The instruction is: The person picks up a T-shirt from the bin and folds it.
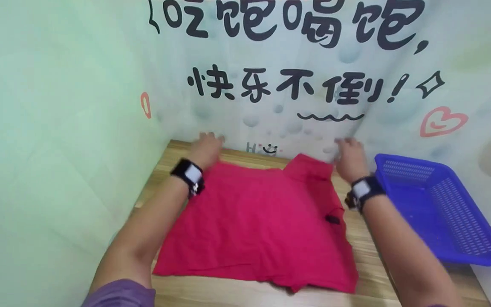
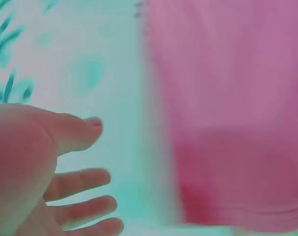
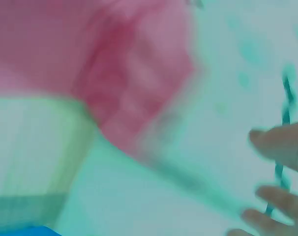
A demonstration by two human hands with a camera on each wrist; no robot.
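Observation:
A red cloth garment (image 1: 254, 221) lies spread on the wooden table, lightly wrinkled, with a raised flap at its far right corner and a small dark spot near its right side. Over the far left corner is my left hand (image 1: 207, 150); in the left wrist view its thumb and fingers (image 2: 82, 184) are spread, apart from the cloth. Just right of the flap is my right hand (image 1: 351, 160). Its loosely bent fingers (image 3: 282, 199) hold nothing in the right wrist view, where the garment (image 3: 129, 78) is blurred.
To the right stands a blue plastic basket (image 1: 416, 213) with perforated walls. A wall covering (image 1: 237, 123) with black writing rises behind the wooden table (image 1: 228, 294), and a pale green wall (image 1: 58, 149) borders the left. Each wrist wears a dark strap (image 1: 188, 172).

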